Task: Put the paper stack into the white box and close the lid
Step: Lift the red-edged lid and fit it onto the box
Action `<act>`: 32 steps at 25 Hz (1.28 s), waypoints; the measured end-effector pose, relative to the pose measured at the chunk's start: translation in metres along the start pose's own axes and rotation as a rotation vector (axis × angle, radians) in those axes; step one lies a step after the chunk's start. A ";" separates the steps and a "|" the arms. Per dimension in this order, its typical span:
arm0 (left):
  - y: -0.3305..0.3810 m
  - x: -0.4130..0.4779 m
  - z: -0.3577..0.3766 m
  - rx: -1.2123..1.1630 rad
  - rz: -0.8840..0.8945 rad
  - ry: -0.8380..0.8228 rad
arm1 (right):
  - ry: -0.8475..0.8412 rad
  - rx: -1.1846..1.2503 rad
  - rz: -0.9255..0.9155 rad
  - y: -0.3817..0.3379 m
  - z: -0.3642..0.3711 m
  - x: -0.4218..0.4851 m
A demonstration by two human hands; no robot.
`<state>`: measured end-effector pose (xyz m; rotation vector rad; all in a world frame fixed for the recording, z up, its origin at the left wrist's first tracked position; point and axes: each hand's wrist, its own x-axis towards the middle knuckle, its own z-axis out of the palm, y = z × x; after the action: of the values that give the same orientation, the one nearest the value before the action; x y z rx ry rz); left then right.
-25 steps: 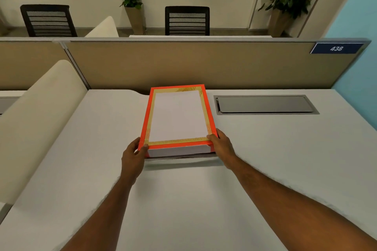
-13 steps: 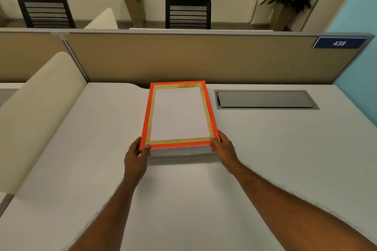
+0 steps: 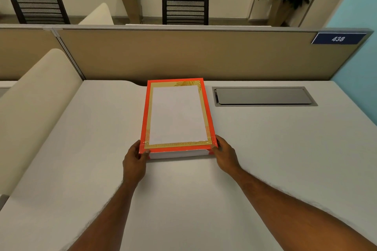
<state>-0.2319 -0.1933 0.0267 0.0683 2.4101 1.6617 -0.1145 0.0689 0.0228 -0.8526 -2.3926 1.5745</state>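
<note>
A flat lid (image 3: 177,115) with an orange rim, a gold border and a white middle panel lies over the white box (image 3: 179,155) on the desk (image 3: 183,199). Only a strip of the box's white front wall shows under the lid's near edge. My left hand (image 3: 135,160) pinches the lid's near left corner, thumb on the orange rim. My right hand (image 3: 224,154) grips the near right corner the same way. The paper stack is hidden from view.
A grey cable hatch (image 3: 264,96) is set into the desk right of the box. A tan partition (image 3: 183,55) with a blue "438" plate (image 3: 337,38) closes the back. A cream curved divider (image 3: 34,98) bounds the left. Chairs and plants stand beyond.
The lid's near edge has come down onto the white box; the dark gap under it has closed. Both hands stayed on the near corners.
</note>
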 end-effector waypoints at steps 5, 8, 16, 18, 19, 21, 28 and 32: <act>-0.003 0.003 -0.001 -0.004 -0.001 -0.001 | 0.027 -0.006 -0.027 0.003 0.003 -0.001; -0.003 0.007 -0.004 0.050 0.018 -0.014 | 0.032 -0.021 -0.054 0.006 0.003 0.004; 0.008 0.059 0.008 0.495 0.215 -0.073 | -0.035 -0.443 -0.161 -0.016 0.004 0.056; 0.014 0.077 0.017 0.638 0.301 -0.083 | -0.098 -0.589 -0.202 -0.025 0.005 0.076; 0.016 0.086 0.022 0.682 0.316 -0.093 | -0.121 -0.621 -0.199 -0.030 0.007 0.086; 0.018 0.102 0.030 0.742 0.341 -0.111 | -0.151 -0.640 -0.177 -0.040 0.009 0.108; 0.024 0.151 0.047 0.868 0.406 -0.187 | -0.178 -0.745 -0.115 -0.065 0.012 0.184; 0.021 0.159 0.051 0.875 0.404 -0.185 | -0.194 -0.784 -0.108 -0.069 0.012 0.213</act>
<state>-0.3787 -0.1136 0.0056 0.8355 2.8821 0.5251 -0.3213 0.1535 0.0405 -0.6610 -3.1771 0.6682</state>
